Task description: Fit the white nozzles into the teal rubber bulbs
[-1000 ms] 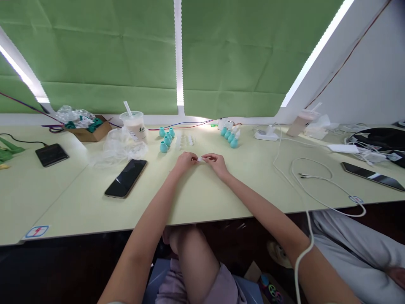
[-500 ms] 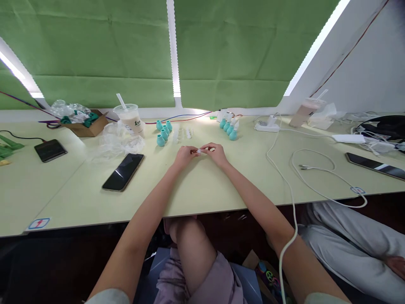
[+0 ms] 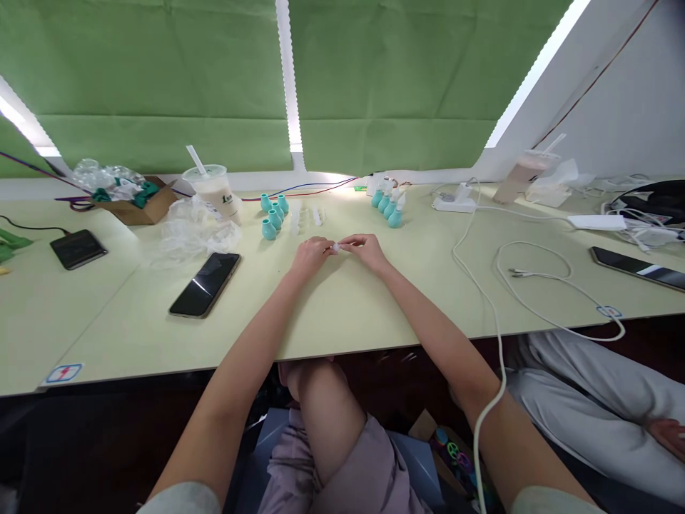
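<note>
White piece [image 3: 336, 248] is tiny in view and mostly covered by fingertips; can't make out its shape. It's between the hands, near the middle of the table [image 3: 342, 314], just in front of the loose parts. Left hand [image 3: 311, 255] pinches it from the left, right hand [image 3: 369, 250] from the right, fingertips close together. Can't tell if it touches the table.

Also hard to read: small white strips [image 3: 295, 220] beyond the left hand, washed out against the pale top. Open teal pots [image 3: 268, 229] just left of them overlap, so the rear ones are partly hidden. Same with the teal bottles [image 3: 395, 218] on the right; white tip clear on the front one, blurry behind. Headset [image 3: 653, 200] and tablet [image 3: 642, 270] cut off at the right edge. Neighbor's hand [image 3: 668, 432] also cut off, low right, on a grey trouser leg [image 3: 578, 400].

Around: phone [image 3: 206, 285] left of the left forearm; plastic bag [image 3: 187, 232] crumpled against the cup [image 3: 214, 191], hiding its lower part; box [image 3: 144, 205] behind. Power strip [image 3: 454, 205] right of the bottles. White cable [image 3: 499, 335] hangs off the table edge, crossing in front of the right arm.
</note>
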{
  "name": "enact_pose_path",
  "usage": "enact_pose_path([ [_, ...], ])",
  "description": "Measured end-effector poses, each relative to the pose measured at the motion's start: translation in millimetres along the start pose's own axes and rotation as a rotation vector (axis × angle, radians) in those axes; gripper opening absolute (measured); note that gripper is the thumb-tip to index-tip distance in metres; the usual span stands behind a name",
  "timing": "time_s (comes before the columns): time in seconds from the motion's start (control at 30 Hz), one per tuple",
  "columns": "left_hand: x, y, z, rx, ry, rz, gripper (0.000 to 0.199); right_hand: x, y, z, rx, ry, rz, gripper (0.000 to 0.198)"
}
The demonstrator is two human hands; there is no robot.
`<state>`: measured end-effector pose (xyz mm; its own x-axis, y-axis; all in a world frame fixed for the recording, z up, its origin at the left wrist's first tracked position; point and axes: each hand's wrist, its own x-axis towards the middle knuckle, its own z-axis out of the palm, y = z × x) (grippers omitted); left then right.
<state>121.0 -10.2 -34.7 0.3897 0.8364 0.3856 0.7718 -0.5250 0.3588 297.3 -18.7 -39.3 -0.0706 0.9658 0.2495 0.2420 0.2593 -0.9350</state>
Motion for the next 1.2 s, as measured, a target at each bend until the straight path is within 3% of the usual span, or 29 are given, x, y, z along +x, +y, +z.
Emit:
enact_pose_path([
  [0.27,-4,-1,6,0.051,-0.015,0.122,0.015,-1,1,-7,0.081,-0.088,0.214,0.033],
  [0.37,-5,-2,8,0.118,-0.014,0.179,0.017,-2,2,-9,0.204,-0.129,0.280,0.034],
  [0.6,-5,-1,8,0.216,0.033,0.223,0.022,-4,6,-8,0.455,-0.136,0.319,0.040],
  [0.9,-8,-1,9,0.296,0.112,0.282,0.025,-7,4,1,0.513,-0.068,0.296,0.031],
  [1.2,-12,3,5,0.399,0.079,0.424,0.026,-9,1,-4,0.541,-0.118,0.447,0.019],
])
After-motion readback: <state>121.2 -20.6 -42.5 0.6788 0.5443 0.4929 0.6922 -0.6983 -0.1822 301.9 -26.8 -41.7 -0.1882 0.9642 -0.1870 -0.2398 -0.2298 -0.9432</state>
